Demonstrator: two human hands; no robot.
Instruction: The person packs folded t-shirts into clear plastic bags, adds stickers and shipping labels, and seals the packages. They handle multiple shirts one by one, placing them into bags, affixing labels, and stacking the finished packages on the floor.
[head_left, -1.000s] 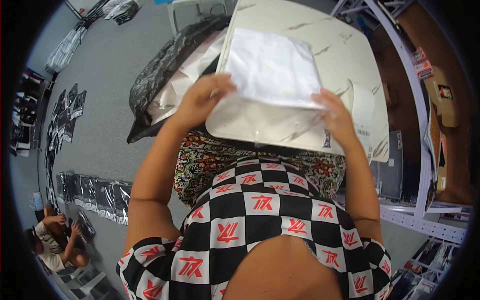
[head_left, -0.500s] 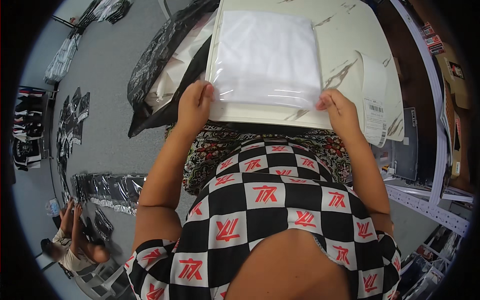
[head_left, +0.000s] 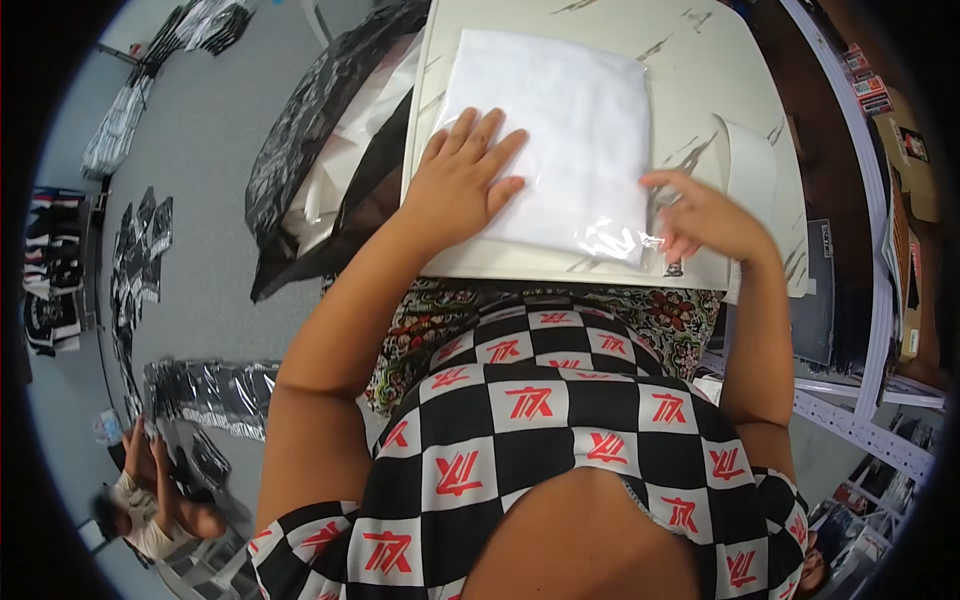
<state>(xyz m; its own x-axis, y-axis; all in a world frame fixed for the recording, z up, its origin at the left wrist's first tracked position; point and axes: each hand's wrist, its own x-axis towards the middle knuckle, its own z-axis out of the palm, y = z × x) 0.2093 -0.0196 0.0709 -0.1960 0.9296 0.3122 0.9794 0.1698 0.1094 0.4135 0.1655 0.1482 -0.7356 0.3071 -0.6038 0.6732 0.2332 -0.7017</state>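
Note:
A folded white cloth item, perhaps a garment, lies in a clear plastic bag (head_left: 570, 140) on a white marble-patterned tabletop (head_left: 700, 90). My left hand (head_left: 462, 180) rests flat on the bag's left side, fingers spread. At the bag's right edge is my right hand (head_left: 710, 218), its index finger stretched toward the plastic and its other fingers loosely curled. Nothing shows in its grasp. Just below those fingers, a small dark mark or object (head_left: 674, 268) sits by the table's front edge; its kind is unclear. A white paper strip (head_left: 750, 165) lies partly hidden behind my right hand.
Left of the table, a black plastic bag (head_left: 300, 170) gapes around white contents. Packaged dark items (head_left: 215, 395) lie on the grey floor, near a seated person (head_left: 160, 500). Hanging clothes (head_left: 55, 270) line the left wall; a metal shelf frame (head_left: 880, 210) stands right.
The bag has turned slightly, its lower right corner shifting nearer me. My left hand has gone from gripping its corner to lying flat on top. My right hand has let go of its corner.

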